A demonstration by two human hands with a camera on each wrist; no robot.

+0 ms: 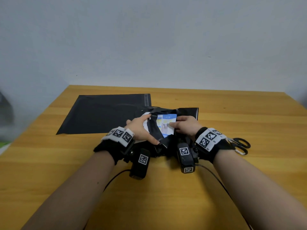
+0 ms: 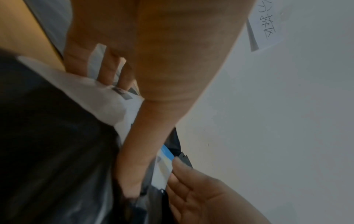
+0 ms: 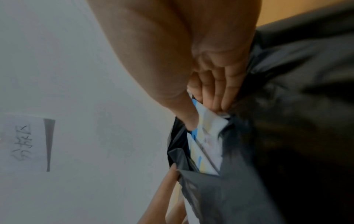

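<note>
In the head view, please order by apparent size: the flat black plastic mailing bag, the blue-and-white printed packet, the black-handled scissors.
1. Flat black plastic mailing bag: clearly largest.
2. Blue-and-white printed packet, partly covered.
3. Black-handled scissors, partly hidden by the wrist band; ranks 2 and 3 are unsure.

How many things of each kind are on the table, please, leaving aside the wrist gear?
Black mailing bags: 2 (flat bag, opened bag)
Blue-and-white packet: 1
Scissors: 1
Total: 4
</note>
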